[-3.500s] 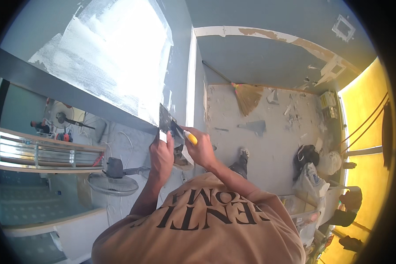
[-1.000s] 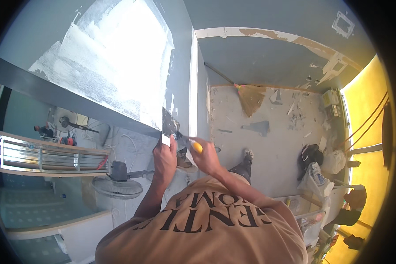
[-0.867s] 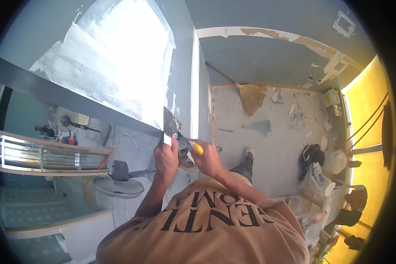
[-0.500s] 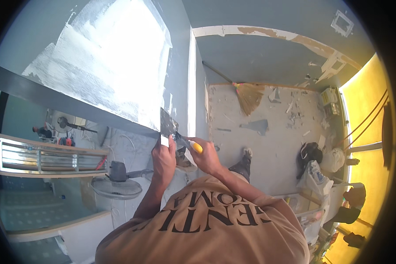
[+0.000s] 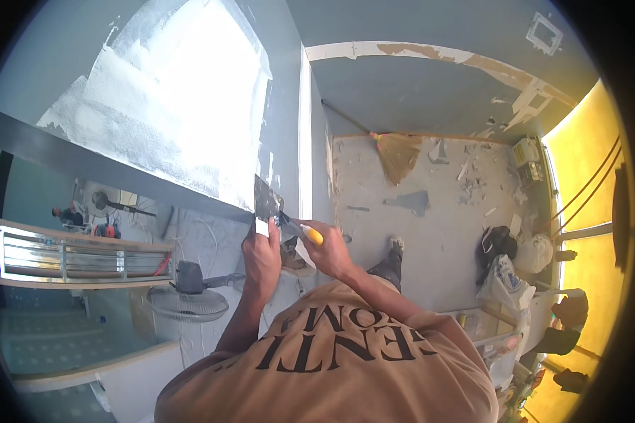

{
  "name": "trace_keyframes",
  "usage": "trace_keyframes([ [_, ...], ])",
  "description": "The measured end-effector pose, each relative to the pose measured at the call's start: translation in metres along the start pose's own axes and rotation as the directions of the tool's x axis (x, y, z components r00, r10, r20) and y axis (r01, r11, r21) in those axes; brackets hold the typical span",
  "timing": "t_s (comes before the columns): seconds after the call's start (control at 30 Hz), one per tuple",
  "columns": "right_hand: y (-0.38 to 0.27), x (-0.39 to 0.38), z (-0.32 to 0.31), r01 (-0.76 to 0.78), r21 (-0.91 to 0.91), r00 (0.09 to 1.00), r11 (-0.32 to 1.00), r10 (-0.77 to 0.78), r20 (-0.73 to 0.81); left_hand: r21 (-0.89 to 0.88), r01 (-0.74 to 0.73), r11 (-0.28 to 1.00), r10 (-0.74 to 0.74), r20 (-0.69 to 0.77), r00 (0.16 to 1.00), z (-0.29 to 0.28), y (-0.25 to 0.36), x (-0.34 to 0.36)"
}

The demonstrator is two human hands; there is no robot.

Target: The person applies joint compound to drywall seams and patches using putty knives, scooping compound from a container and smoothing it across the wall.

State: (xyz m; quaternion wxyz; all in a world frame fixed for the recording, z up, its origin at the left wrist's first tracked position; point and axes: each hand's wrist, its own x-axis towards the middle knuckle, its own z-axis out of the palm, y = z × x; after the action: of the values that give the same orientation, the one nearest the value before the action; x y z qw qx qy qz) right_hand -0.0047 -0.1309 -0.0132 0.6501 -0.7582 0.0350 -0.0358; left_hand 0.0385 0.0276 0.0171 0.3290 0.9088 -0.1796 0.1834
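My left hand point(image 5: 262, 255) is closed at the lower end of a dark, flat scraper point(image 5: 265, 194) smeared with white putty, its thumb pointing up. A white edge shows by the fingers. In my right hand point(image 5: 329, 252) is a putty knife point(image 5: 313, 235) with a grey and yellow handle. Its narrow end reaches left to the scraper; whether the two touch is hard to tell. Both tools are close to the lower right corner of a wall patch point(image 5: 183, 106) coated in bright white putty on grey-blue paint.
A straw broom point(image 5: 398, 156) leans on the far wall, with scraps scattered over the floor point(image 5: 437, 233). A standing fan point(image 5: 189, 299) is at left, near a metal-framed opening point(image 5: 77, 255). White bags point(image 5: 504, 285) and a dark bundle point(image 5: 497, 244) lie at right. A person point(image 5: 69, 213) is far left.
The view has shifted slightly. Both hands keep nearly the same pose, with the scraper and putty knife still held together beside the wall patch.
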Motion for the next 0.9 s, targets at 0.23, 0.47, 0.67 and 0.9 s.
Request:
trace_keyframes([
  [0.23,0.001,0.016,0.006,0.123,-0.012,0.988,0.992,-0.123,-0.094,0.025,0.005,1.0,-0.005,0.028,1.0,-0.001,-0.001,0.005],
  [0.47,0.0,0.017,0.004,0.174,-0.003,0.983,0.985,-0.174,-0.066,0.042,0.023,0.999,-0.024,0.037,0.999,0.001,0.0,0.003],
  [0.67,-0.006,0.01,0.004,0.092,-0.027,0.994,0.995,-0.094,-0.047,0.074,0.022,0.997,-0.028,0.084,0.996,-0.001,-0.003,0.001],
  [0.9,-0.005,0.012,0.007,0.179,-0.046,0.982,0.983,-0.181,-0.046,0.079,0.058,0.995,-0.065,0.082,0.995,0.0,-0.011,0.002],
])
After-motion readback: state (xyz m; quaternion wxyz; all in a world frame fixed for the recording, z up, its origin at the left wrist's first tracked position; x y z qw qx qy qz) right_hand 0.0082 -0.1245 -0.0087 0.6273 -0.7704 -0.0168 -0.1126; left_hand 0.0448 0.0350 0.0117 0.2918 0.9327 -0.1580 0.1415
